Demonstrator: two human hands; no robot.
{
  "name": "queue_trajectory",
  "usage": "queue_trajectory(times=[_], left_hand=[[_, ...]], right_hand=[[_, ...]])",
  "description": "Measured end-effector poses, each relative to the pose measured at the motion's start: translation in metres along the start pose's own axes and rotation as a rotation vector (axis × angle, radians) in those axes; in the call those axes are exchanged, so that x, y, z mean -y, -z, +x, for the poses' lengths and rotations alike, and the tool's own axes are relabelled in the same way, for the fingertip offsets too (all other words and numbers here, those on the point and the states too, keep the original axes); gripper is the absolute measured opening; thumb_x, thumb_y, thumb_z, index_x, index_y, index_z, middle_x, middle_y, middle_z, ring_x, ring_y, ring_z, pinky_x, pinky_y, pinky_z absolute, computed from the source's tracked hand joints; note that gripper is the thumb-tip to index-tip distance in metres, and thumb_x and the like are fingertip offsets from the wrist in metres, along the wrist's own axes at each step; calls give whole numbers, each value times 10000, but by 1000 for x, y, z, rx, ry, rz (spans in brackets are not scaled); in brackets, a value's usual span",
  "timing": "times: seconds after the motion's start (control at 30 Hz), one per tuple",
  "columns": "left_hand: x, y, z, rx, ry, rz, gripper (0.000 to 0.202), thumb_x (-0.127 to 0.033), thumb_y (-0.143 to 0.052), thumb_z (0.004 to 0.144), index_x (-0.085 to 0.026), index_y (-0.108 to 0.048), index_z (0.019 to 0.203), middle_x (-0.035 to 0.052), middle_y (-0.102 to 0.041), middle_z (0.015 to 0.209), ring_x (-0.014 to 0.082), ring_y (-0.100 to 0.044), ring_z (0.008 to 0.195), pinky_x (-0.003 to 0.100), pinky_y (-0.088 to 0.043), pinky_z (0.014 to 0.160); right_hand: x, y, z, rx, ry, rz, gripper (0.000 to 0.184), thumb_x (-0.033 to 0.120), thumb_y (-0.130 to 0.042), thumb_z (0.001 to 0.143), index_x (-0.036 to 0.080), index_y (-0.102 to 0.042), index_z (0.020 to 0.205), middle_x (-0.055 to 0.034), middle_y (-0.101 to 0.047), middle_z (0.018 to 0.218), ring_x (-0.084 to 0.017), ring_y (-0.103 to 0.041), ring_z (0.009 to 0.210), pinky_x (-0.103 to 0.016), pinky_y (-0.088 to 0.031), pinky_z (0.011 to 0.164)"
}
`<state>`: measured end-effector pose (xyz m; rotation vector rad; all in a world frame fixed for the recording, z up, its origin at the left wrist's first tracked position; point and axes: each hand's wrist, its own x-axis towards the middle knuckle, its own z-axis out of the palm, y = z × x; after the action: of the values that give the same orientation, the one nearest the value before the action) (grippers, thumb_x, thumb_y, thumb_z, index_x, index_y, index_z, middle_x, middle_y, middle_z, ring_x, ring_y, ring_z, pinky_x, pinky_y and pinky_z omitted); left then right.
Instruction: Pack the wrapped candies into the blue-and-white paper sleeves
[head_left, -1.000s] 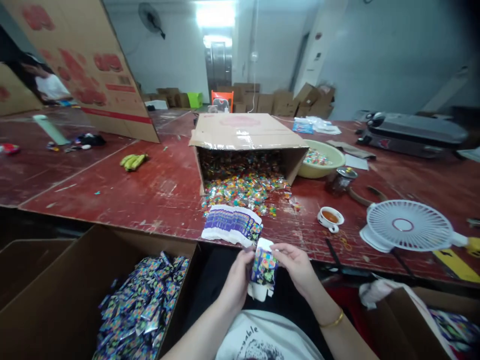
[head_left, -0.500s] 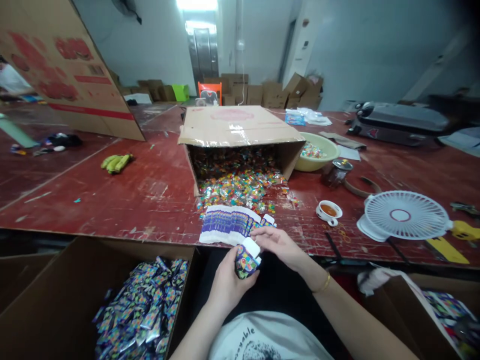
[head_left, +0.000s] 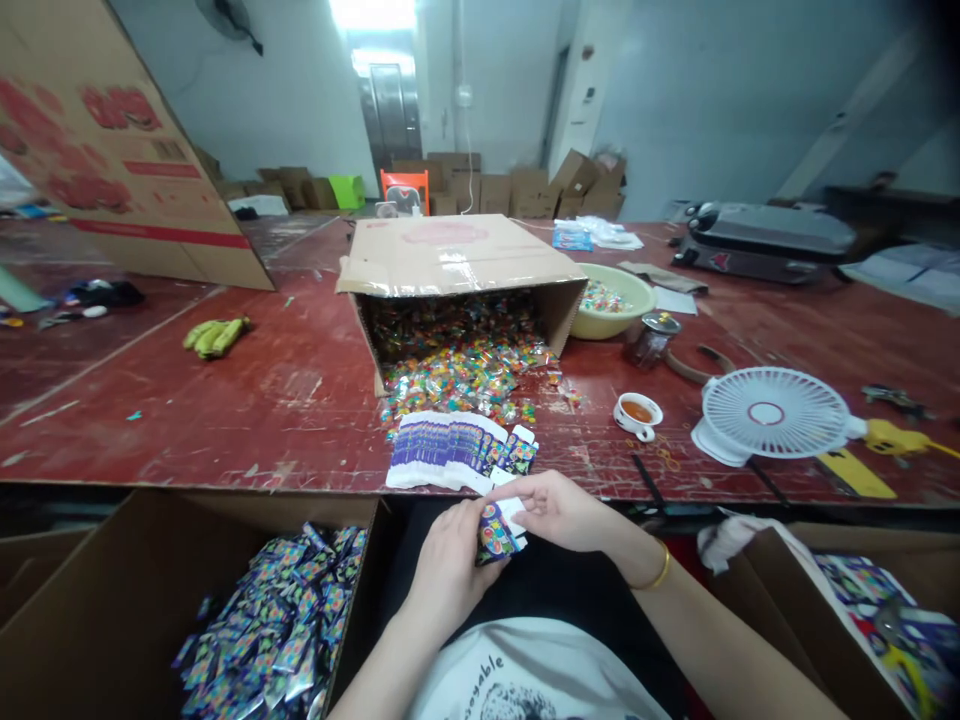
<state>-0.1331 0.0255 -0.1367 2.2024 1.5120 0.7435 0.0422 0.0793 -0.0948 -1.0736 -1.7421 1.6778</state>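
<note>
Your left hand (head_left: 450, 565) wraps its fingers around a small colourful packet box (head_left: 496, 528), held just below the edge of the red table (head_left: 285, 400). Your right hand (head_left: 559, 510) pinches the box's white top flap between thumb and fingertips. Just beyond your hands, a fanned stack of flat purple cartons (head_left: 450, 452) lies on the table edge, in front of a tipped cardboard box (head_left: 450, 265) spilling wrapped candies (head_left: 465, 375). At your left, an open carton (head_left: 135, 590) holds finished packets (head_left: 277, 625).
</note>
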Motion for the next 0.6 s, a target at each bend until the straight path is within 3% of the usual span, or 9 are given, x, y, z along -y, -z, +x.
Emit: queue_trajectory(times=[0.13,0.23,0.3,0.37,0.47,0.53,0.6], left_hand=[[-14,0,3,42,19,-66,554,-211,-719,641,-197,-514,1155,92,-642,1089,280,-606,990,404,-486,841],[-28,-3,5,128,126,-171,292,-280,-678,709,-230,-619,991,28,-697,854,235,-650,776,311,-486,681],[-36,-8,6,176,220,-302,134,-336,-669,727,-213,-653,779,7,-671,654,201,-623,610,265,-448,570],[-41,-16,7,182,309,-488,200,-371,-690,703,-187,-629,654,8,-639,564,170,-579,519,243,-421,514],[-49,-26,13,131,401,-708,252,-387,-726,659,-156,-633,699,10,-618,536,133,-526,458,228,-412,473],[-56,-31,19,62,414,-766,347,-388,-757,621,-149,-632,838,5,-618,558,127,-527,462,222,-427,468],[-62,-34,27,-24,401,-799,502,-393,-771,601,-164,-582,1006,13,-647,641,144,-572,514,227,-465,491]], right_hand=[[-7,-1,-10,-186,-9,38,187,143,-629,661,134,-726,821,-17,-668,650,-129,-563,539,-216,-421,495],[-17,-2,-21,-300,27,88,59,127,-653,625,146,-699,656,-7,-651,592,-137,-563,535,-220,-414,484],[-24,0,-30,-324,63,165,87,167,-706,625,156,-697,711,-5,-661,614,-145,-579,559,-234,-432,513],[-32,3,-38,-357,116,268,240,244,-757,639,166,-690,857,-9,-678,682,-153,-604,611,-253,-460,573],[-43,8,-42,-430,173,418,288,378,-775,667,158,-682,828,-18,-669,680,-144,-593,603,-252,-462,581],[-47,9,-39,-498,193,530,306,435,-779,660,152,-665,686,-6,-633,605,-122,-544,534,-232,-430,522],[-48,9,-34,-530,208,665,333,470,-773,663,155,-667,678,1,-616,586,-115,-524,520,-225,-414,510]])
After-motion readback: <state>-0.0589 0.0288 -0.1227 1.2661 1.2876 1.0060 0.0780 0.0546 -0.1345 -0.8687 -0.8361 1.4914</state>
